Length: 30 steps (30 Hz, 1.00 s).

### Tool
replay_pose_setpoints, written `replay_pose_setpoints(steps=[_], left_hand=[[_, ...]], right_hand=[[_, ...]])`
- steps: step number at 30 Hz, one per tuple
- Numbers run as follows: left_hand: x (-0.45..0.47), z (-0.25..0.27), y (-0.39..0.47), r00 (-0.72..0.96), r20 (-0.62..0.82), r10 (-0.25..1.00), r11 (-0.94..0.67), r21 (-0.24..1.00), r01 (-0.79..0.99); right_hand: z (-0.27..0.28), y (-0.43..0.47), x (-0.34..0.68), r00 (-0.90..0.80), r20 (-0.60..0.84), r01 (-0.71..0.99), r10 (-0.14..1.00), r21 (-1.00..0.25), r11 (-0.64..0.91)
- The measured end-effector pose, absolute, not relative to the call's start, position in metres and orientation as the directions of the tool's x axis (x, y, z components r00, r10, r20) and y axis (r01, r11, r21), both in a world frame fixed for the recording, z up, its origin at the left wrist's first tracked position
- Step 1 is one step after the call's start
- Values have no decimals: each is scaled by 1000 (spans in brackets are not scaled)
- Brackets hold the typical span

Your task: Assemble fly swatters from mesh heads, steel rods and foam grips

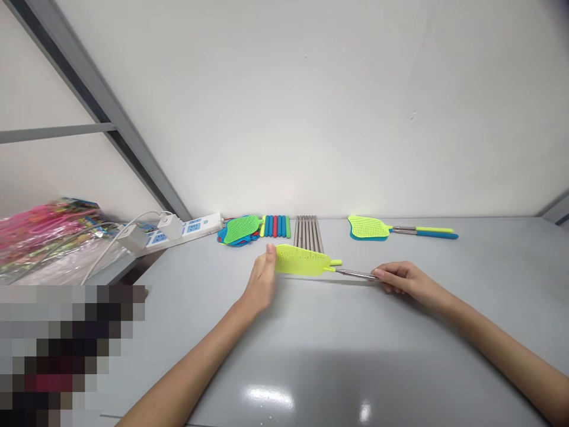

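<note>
My left hand (262, 279) grips the wide end of a yellow perforated fly swatter head (302, 261), thumb on its upper edge. From the head's narrow neck runs a silver metal rod (355, 273), which my right hand (402, 279) pinches near its other end. The two parts meet in line above the table; how deep the rod sits in the neck I cannot tell. Just behind the neck a short yellow piece, seemingly a handle grip (336, 262), shows partly. Beyond lie several metal rods (306, 231), partly covered by the head.
Coloured grips (275, 226) lie in a row beside a pile of swatter heads (242, 230). Two whole swatters, yellow (368, 226) over blue (438, 235), rest at the back right. A power strip (195, 228) with plugs and plastic-wrapped packs (53, 237) are at left. A wall stands behind the grey table (284, 344).
</note>
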<state>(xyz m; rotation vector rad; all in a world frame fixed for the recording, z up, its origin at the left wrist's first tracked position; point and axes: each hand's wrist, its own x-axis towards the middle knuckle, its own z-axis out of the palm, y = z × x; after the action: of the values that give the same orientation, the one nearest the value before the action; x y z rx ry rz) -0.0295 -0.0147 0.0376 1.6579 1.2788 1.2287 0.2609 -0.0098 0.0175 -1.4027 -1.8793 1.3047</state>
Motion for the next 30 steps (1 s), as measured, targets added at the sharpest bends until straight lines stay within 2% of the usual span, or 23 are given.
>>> replay_pose_setpoints(steps=[3,6,9,13,16,19,25,30], left_hand=[[-29,39,-15,79,292,953,-302,914,270],[-27,40,-13,78,300,951,-308,939,150],[-26,41,-10,69,168,983,-166,986,-32],[-25,42,-8,25,-8,1000,13,980,-201],[-24,43,-8,33,-32,999,39,972,-231],[-22,45,-9,31,-22,999,29,965,-260],[-21,46,-10,35,-74,997,81,959,-273],[-21,32,-9,-31,-47,998,40,982,-183]], right_hand=[[15,-9,261,-355,-160,455,921,-890,21],[14,-9,261,-334,-151,460,930,-888,21],[16,-10,260,-306,-165,472,938,-882,-1],[19,-12,258,-279,-194,503,940,-864,-29],[21,-14,256,-276,-182,507,944,-862,-18],[24,-15,254,-356,-166,485,920,-874,30],[26,-19,249,-469,-230,478,852,-878,26],[24,-23,248,-490,-228,462,841,-886,28]])
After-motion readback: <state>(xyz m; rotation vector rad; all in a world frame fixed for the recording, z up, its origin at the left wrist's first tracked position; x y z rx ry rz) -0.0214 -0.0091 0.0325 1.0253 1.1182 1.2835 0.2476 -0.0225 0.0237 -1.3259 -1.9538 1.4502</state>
